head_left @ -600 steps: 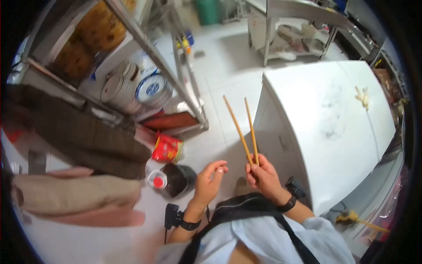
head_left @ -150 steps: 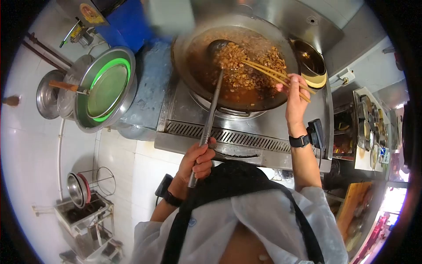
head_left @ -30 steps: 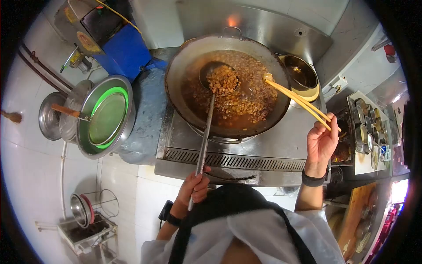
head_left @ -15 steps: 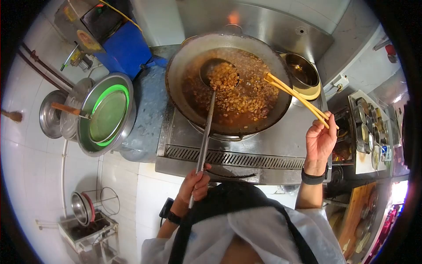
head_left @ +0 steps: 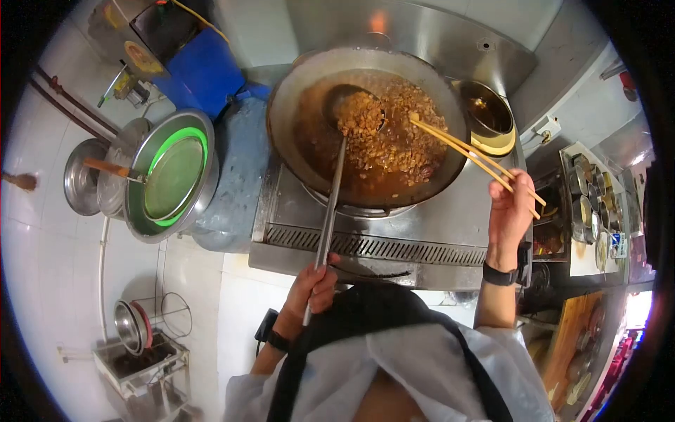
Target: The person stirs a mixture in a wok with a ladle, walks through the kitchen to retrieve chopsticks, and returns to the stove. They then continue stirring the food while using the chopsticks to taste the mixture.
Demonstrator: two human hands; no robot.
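Observation:
My left hand (head_left: 313,288) is closed round the long metal handle of a ladle (head_left: 332,204). The ladle's bowl, heaped with brown chopped food (head_left: 360,114), sits in the big wok (head_left: 288,133). Dark reddish-brown broth (head_left: 323,158) with many small bits fills the wok around it. A pair of long wooden chopsticks (head_left: 467,149) is gripped in my right hand (head_left: 511,211), over the stove's right side. Their tips reach over the wok, right of the ladle, with a small pale piece (head_left: 413,116) at the ends.
Right of the wok stands a pot of dark liquid (head_left: 485,109). At left, a metal basin (head_left: 209,179) holds a green-rimmed strainer (head_left: 172,179) beside a blue container (head_left: 204,74). The steel stove (head_left: 436,225) has a slotted front grate. Seasoning tins (head_left: 587,190) line the far right.
The chopstick tips have shifted left and slightly up over the wok, and their rear ends have spread apart. My right hand has moved a little; the ladle stays almost in place.

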